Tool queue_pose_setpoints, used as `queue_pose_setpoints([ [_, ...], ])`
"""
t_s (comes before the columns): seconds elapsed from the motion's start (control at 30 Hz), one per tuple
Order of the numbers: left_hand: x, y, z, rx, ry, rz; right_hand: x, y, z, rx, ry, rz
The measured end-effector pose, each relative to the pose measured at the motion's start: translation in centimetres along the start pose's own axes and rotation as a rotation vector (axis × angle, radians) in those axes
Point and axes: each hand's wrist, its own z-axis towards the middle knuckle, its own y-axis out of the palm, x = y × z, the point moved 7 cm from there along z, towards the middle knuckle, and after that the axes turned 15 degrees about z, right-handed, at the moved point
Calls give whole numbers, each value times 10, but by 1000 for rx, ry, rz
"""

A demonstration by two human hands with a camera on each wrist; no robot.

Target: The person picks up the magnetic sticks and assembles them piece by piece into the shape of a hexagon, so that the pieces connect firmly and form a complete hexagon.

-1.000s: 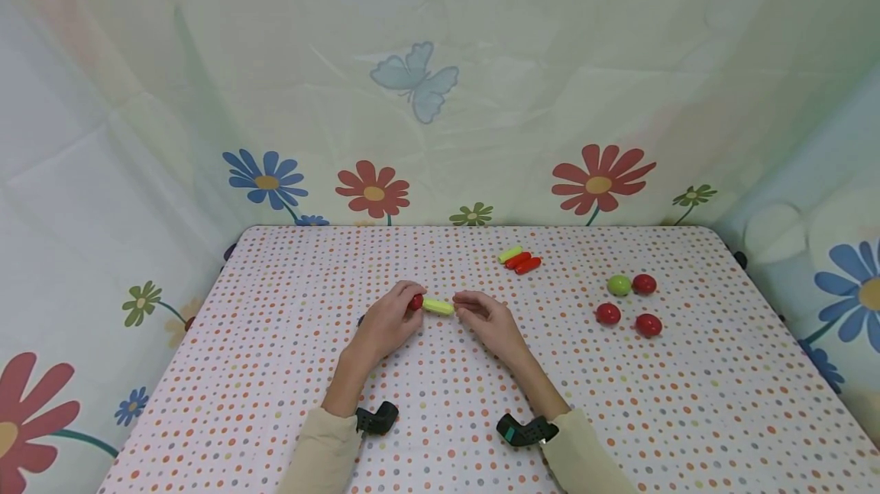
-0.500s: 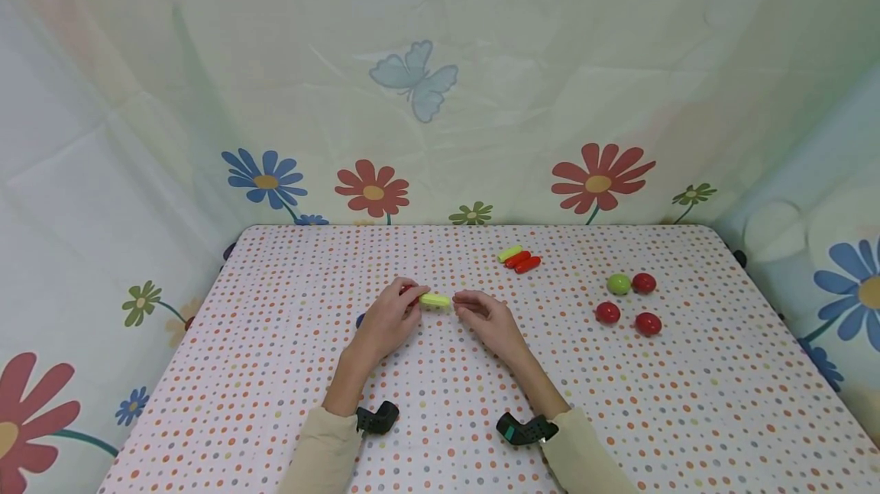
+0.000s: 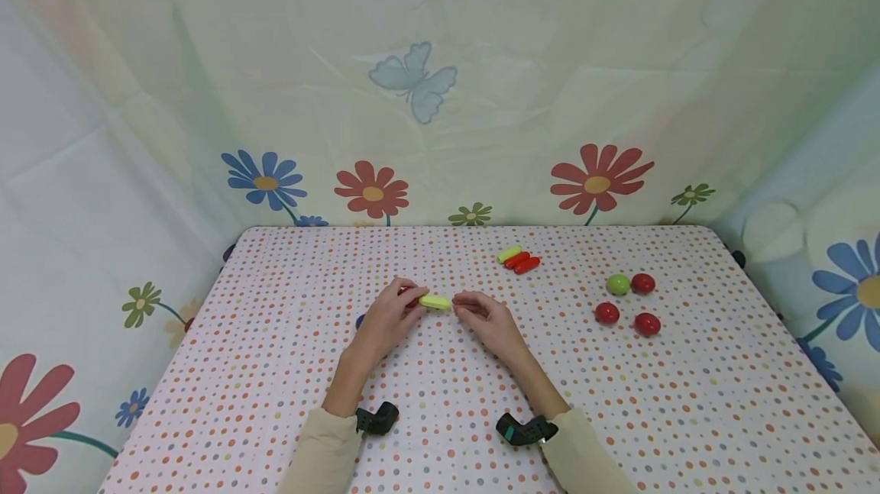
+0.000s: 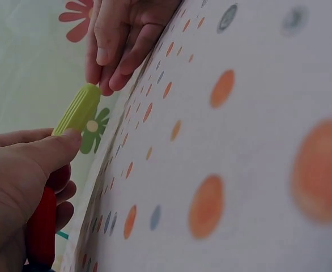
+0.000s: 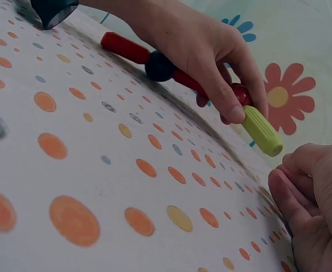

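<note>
My left hand grips a chain of toy rods and balls, thumb and fingers pinching it around a red ball. A ribbed yellow-green rod sticks out of the ball toward the right. Behind the ball, the right wrist view shows a red rod, a dark blue ball and another red rod in line. My right hand holds nothing. Its loosely bent fingers lie just beyond the free end of the yellow-green rod, beside the tabletop.
On the dotted tablecloth, a yellow-green rod and two red rods lie together at the back. To the right sit a green ball and several red balls. A flowered curtain hangs behind.
My left hand has shifted slightly up and back with the chain, and its fingers now cover more of the red ball. The yellow-green rod moved along with it. My right hand stays in place.
</note>
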Motion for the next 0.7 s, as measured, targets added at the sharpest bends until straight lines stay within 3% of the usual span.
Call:
queue_pose_setpoints([
  [0.7, -3, -1, 0, 19, -36, -7, -4, -8, 2, 30, 7, -64],
])
